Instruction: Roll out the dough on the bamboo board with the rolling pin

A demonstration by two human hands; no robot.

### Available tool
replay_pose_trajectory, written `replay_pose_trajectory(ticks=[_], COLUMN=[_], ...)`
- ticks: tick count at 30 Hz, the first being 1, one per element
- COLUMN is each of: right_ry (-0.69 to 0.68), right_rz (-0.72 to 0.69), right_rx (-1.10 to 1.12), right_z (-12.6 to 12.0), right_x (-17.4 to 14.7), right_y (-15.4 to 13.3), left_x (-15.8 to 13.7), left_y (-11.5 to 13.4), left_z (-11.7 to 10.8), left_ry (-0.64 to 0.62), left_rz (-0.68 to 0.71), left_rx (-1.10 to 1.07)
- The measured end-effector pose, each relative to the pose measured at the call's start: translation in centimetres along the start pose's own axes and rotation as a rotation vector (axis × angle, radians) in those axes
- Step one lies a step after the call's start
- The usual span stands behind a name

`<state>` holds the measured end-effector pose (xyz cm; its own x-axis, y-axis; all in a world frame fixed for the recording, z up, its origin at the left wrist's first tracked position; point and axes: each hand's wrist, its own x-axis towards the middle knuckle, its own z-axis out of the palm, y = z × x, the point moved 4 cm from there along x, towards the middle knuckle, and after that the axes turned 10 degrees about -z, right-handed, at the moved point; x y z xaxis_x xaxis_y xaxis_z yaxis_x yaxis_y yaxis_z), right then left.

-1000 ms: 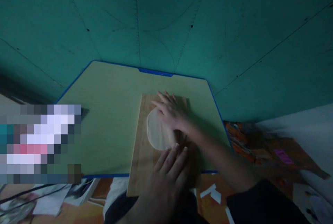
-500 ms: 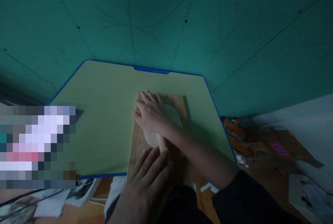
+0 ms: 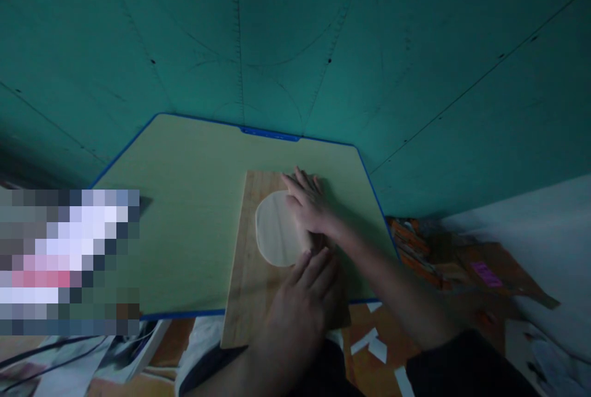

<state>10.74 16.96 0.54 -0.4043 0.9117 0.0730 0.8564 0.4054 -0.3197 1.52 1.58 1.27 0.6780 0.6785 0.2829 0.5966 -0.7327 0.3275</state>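
A flat, round sheet of pale dough (image 3: 277,229) lies on a wooden board (image 3: 252,286). Along the right edge of the dough runs a light wooden rolling pin (image 3: 304,240), mostly covered by my hands. My right hand (image 3: 311,205) presses flat on its far part, fingers stretched out and spread towards the board's far right corner. Nearer to me, my left hand (image 3: 300,308) has its fingers bent over the near part of the pin. The palm side of both hands is hidden.
The board rests on a pale table (image 3: 194,218) with a blue rim, overhanging its near edge. A green wall (image 3: 286,28) stands behind. Cardboard (image 3: 489,268) lies on the floor at right, with paper scraps (image 3: 372,344) below. A pixelated patch covers the table's left.
Both hands and the rolling pin have moved right across the dough. More of the dough's left side now shows. The view has shifted slightly.
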Motion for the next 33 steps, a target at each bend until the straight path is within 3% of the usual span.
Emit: replay_pose_trajectory(ticks=[4, 7, 11, 14, 18, 22, 25, 29, 33], right_ry=[0.042, 0.069, 0.027, -0.043, 0.02, 0.07, 0.11, 0.118, 0.13], right_rz=[-0.143, -0.227, -0.168, -0.011, 0.06, 0.114, 0.157, 0.15, 0.147], right_rx=[-0.071, -0.131, -0.075, -0.033, 0.052, 0.174, 0.176, 0.119, 0.125], right_z=[0.8, 1.0, 0.5, -0.8, -2.2, -1.1, -0.3, -0.8, -1.0], right_x=[2.2, 2.8, 2.1, 0.6, -2.9, -7.3, -9.9, -11.5, -12.1], right_y=[-5.7, -7.7, -4.9, -0.8, 2.4, 2.3, 1.3, 0.4, 0.3], left_x=[-4.4, -5.8, -4.9, -3.2, 0.2, 3.4, 4.1, 2.4, 0.2], left_y=[-2.5, -2.7, -3.0, -5.4, -8.1, -7.7, -7.3, -8.4, -11.0], left_z=[-2.1, -3.3, -3.5, -2.9, -1.1, 0.4, 0.6, 0.0, -0.8], left_ry=[0.08, 0.105, 0.072, 0.119, 0.065, -0.013, -0.018, 0.011, 0.064], left_rz=[-0.075, -0.079, -0.081, -0.125, -0.162, -0.146, -0.136, -0.135, -0.173], left_rx=[-0.019, 0.036, 0.03, 0.083, 0.223, 0.324, 0.35, 0.322, 0.335])
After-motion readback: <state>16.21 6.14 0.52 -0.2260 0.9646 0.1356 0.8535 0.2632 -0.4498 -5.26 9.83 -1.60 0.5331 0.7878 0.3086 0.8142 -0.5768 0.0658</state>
